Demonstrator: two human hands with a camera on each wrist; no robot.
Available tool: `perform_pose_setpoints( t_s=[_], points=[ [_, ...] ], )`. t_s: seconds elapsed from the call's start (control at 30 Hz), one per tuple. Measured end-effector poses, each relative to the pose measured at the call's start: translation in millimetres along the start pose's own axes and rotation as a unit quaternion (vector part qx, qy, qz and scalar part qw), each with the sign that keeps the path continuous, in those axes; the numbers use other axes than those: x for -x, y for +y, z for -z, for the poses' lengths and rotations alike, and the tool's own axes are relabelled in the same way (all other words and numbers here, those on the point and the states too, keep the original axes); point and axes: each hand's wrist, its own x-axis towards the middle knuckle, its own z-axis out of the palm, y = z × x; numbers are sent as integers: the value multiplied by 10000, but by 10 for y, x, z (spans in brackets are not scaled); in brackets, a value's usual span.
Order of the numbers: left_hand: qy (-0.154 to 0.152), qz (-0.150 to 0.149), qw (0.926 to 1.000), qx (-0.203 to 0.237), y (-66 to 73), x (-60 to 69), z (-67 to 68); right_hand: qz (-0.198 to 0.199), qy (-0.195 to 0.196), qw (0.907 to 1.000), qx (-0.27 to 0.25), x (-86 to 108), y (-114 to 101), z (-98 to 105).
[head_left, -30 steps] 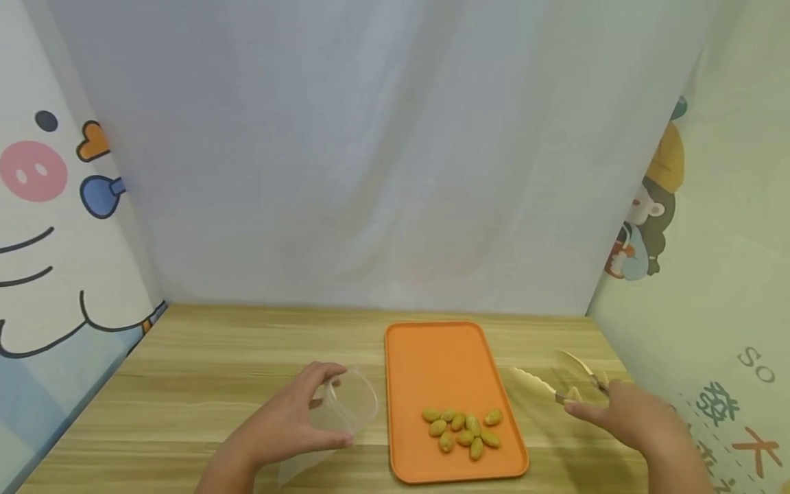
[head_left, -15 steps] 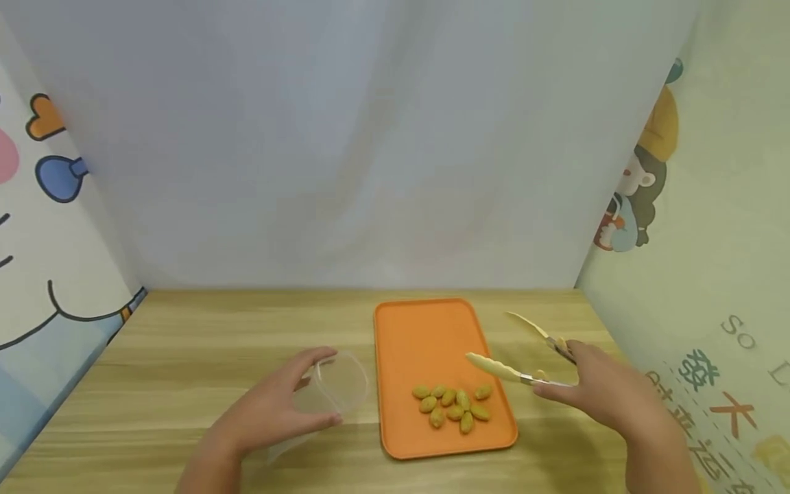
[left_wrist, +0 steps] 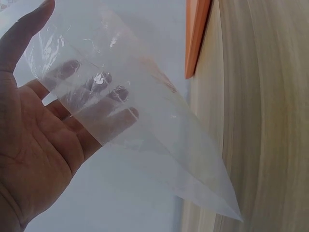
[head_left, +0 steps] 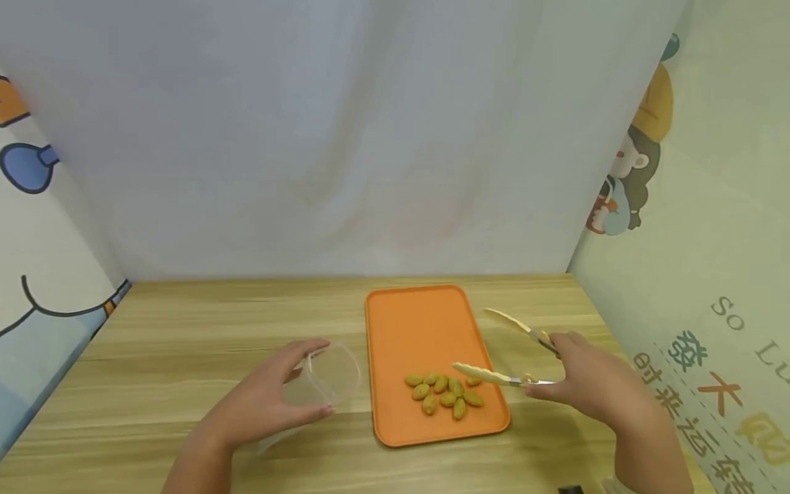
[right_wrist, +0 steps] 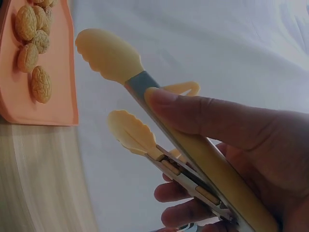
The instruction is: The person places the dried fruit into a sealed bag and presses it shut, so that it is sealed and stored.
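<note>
My left hand (head_left: 265,398) holds a clear plastic bag (left_wrist: 164,130) at its mouth, left of the tray. Its thumb and fingers stand well apart, and the fingertips show through the film in the left wrist view. Right of the tray, my right hand (head_left: 592,377) grips a pair of kitchen tongs (right_wrist: 207,169) with pale yellow scalloped tips and metal arms. The tongs' arms are spread, and the nearer tip reaches over the tray's right edge. Several oval, wrinkled yellow-green fruits (head_left: 448,398) lie on the near half of the orange tray (head_left: 413,329). Nothing shows between the tongs' tips.
The wood-grain table (head_left: 216,309) carries the tray near its middle. A pale curtain (head_left: 308,137) hangs behind it, with printed cloth (head_left: 716,206) along the right side. At the bottom edge, a small dark object (head_left: 570,490) is partly visible by the right wrist.
The tongs have moved left, from beside the tray to over its right edge near the fruits. The left hand still holds the bag in place. The head view has shifted slightly.
</note>
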Motion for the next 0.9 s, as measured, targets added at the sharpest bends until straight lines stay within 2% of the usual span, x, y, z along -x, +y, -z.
perform_pose_setpoints(
  t_s=[0.6, 0.9],
  points=[
    [-37, 66, 9999, -99, 28, 6, -6, -33, -421, 9991, -85, 77, -37, 30],
    [49, -78, 9997, -220, 40, 4, -18, -91, -542, 9984, -87, 93, -66, 22]
  ],
)
